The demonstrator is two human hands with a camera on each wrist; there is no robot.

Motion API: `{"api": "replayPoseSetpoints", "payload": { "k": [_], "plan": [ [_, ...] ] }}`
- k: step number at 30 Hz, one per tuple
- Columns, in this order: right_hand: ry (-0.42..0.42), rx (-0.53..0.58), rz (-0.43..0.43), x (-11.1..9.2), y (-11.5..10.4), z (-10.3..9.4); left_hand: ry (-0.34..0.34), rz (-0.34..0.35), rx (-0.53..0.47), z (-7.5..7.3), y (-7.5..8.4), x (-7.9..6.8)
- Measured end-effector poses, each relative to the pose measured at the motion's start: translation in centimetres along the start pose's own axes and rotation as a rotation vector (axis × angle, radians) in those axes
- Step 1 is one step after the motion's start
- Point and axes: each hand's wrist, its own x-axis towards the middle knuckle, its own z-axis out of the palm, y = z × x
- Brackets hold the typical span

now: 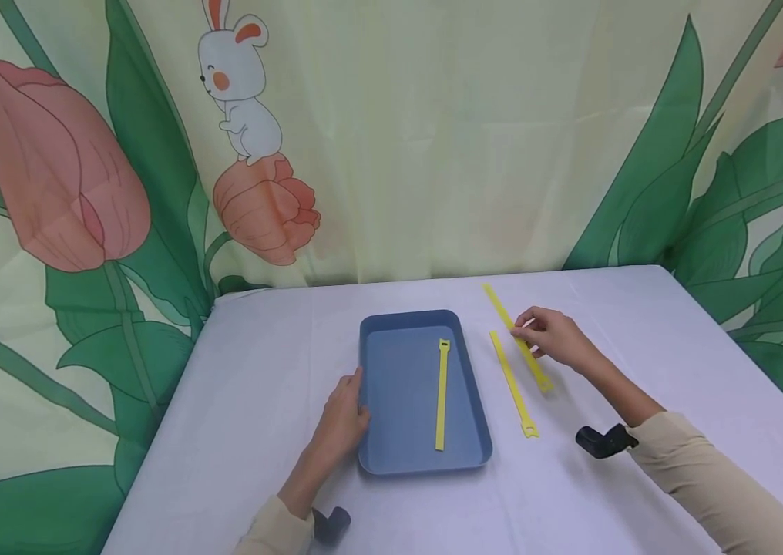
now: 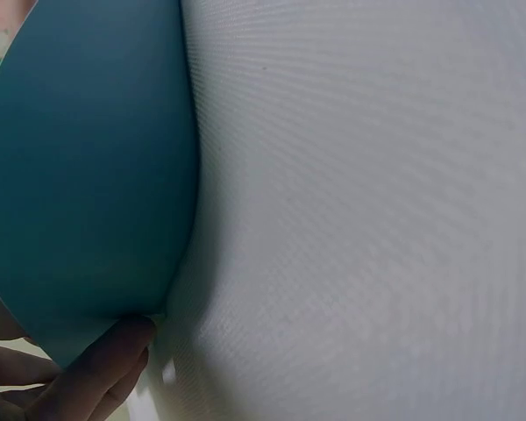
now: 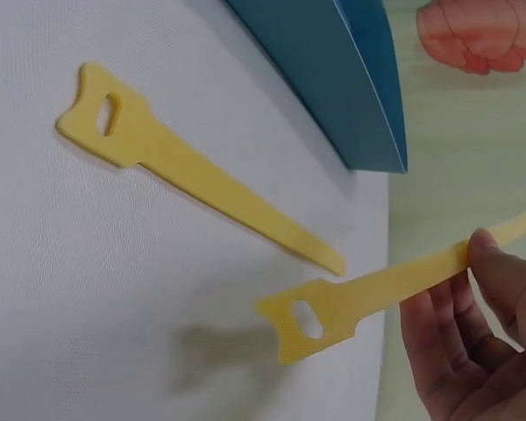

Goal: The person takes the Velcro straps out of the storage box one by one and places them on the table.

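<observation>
My right hand (image 1: 552, 336) pinches a yellow hook-and-loop cable tie (image 3: 403, 281) between thumb and fingers. Its slotted head points toward the near side, held above the cloth with a shadow below. A second yellow cable tie (image 1: 512, 385) lies on the table between that hand and a blue-grey tray (image 1: 391, 465). Inside the tray, toward its right side, another yellow cable tie (image 1: 441, 397) rests lengthwise with its slotted head at the far end. My left hand (image 1: 339, 416) grips the tray's left side wall (image 2: 96, 167), with fingertips against the outside and the thumb by the rim.
A white cloth (image 1: 273, 370) covers the table. Behind it hangs a curtain (image 1: 433, 139) printed with tulips and a rabbit. Each wrist wears a black device, one (image 1: 605, 441) on the right and one (image 1: 331, 526) on the left.
</observation>
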Motion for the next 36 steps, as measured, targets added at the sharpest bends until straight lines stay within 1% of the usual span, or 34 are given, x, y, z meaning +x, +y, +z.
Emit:
{"api": "replayPoseSetpoints", "payload": {
  "k": [5,11,18,23,28,36],
  "plan": [
    [-0.019,0.048,0.088,-0.1,0.5,-0.3,0.010,0.013,-0.002,-0.1,0.1,-0.1],
    [-0.046,0.058,0.175,0.0,1.0,-0.3,0.011,0.016,0.000,0.0,0.0,0.0],
    [-0.137,0.051,0.306,0.0,2.3,-0.1,0.019,0.022,0.006,0.1,-0.1,0.0],
    [-0.189,0.025,0.376,-0.3,3.0,0.1,0.027,0.029,-0.005,0.1,-0.1,-0.1],
    [-0.210,0.020,0.423,-0.4,3.6,0.4,0.021,0.018,-0.020,0.1,-0.2,-0.1],
    [-0.191,0.013,0.449,-0.4,4.5,0.7,0.013,0.019,-0.014,0.0,-0.1,0.0]
  ]
}}
